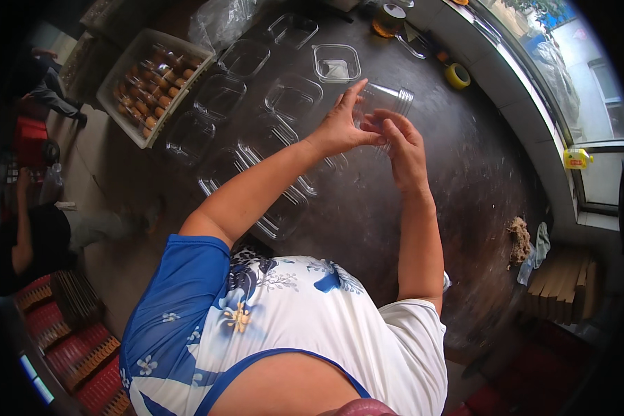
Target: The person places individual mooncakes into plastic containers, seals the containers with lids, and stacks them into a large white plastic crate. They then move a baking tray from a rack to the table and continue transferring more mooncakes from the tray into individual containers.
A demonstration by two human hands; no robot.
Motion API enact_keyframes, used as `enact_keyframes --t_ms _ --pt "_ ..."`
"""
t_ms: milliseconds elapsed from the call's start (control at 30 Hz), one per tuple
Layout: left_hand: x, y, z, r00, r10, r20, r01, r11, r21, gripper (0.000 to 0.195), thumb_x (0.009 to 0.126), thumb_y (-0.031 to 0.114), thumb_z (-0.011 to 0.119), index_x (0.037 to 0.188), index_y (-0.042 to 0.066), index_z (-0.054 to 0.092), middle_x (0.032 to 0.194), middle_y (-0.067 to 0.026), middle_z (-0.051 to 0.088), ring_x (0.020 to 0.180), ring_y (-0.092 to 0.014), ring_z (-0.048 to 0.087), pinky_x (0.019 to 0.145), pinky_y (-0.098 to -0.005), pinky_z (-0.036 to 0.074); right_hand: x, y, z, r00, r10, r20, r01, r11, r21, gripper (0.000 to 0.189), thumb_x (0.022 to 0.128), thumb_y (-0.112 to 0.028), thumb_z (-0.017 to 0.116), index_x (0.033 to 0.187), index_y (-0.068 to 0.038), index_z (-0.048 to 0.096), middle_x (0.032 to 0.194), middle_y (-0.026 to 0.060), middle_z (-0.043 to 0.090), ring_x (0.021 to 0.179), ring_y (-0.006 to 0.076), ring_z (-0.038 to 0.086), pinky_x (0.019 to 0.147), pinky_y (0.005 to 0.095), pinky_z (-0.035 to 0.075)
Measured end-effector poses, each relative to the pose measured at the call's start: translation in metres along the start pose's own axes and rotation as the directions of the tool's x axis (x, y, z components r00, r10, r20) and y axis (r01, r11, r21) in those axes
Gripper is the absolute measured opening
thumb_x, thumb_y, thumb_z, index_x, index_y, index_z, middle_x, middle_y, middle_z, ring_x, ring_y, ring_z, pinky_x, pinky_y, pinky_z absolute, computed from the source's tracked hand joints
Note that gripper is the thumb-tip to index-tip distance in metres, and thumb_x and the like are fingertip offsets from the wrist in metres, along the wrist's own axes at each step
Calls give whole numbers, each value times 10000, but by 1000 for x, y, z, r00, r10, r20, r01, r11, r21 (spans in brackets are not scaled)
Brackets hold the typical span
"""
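Between both hands, above the dark tabletop, is a nested stack of clear plastic containers, tipped on its side. My left hand grips the stack's left side with fingers and thumb spread around it. My right hand meets the stack from below, its fingers bent against it; part of the contact is hidden. Just beyond lies an open clear container with a small white item showing in its middle. Several more open clear containers are spread to the left, and nested ones lie beneath my left forearm.
A plastic crate of wrapped brown round food stands at the left. Tape rolls lie at the far right, by the window ledge. A fibre clump sits near the right edge. Another person is at the left.
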State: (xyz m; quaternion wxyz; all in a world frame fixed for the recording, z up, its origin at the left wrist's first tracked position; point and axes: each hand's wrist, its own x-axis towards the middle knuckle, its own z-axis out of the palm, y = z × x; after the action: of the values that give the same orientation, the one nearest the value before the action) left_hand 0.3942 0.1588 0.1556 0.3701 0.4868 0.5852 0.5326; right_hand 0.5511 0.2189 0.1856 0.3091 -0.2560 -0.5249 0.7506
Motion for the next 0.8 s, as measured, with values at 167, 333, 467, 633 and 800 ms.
enact_keyframes --t_ms 167,333,467,633,800 --pt "26 -30 -17 998 -51 36 53 997 -55 1176 613 222 913 1529 249 176 1444 -234 351 1215 -307 513 969 -437 476 28 7 -5 997 63 38 -63 998 -14 296 958 -123 566 1196 53 559 1127 185 648 1035 241 643 891 325 515" --pt "45 -64 -19 998 35 -46 -35 999 3 1149 636 180 868 1536 266 159 1446 -224 325 1279 -322 444 1006 -399 455 61 33 -14 996 86 -31 -91 963 -254 236 945 -92 578 1141 39 576 1078 149 681 970 196 654 841 291 514" --pt "47 -94 -7 990 75 -122 -42 967 251 1040 678 167 777 1527 274 185 1415 -189 315 1293 -342 392 1015 -386 441 79 72 -22 988 91 -125 -147 805 -575 178 929 -86 598 1075 15 612 963 101 715 861 141 661 770 264 507" --pt "36 -111 -1 970 -181 -165 228 914 335 936 680 267 794 1467 226 291 1409 -186 338 1299 -364 388 1043 -406 397 87 101 -31 990 35 -136 -132 566 -814 141 889 -94 646 1001 -7 651 881 98 718 774 115 656 703 276 510" --pt "36 -91 -26 966 -245 -83 235 694 681 815 694 309 805 1373 132 390 1402 -160 375 1288 -385 395 1028 -447 406 92 78 -46 954 125 -271 -256 808 -531 126 862 -57 676 963 15 656 818 40 695 719 77 622 656 230 489"
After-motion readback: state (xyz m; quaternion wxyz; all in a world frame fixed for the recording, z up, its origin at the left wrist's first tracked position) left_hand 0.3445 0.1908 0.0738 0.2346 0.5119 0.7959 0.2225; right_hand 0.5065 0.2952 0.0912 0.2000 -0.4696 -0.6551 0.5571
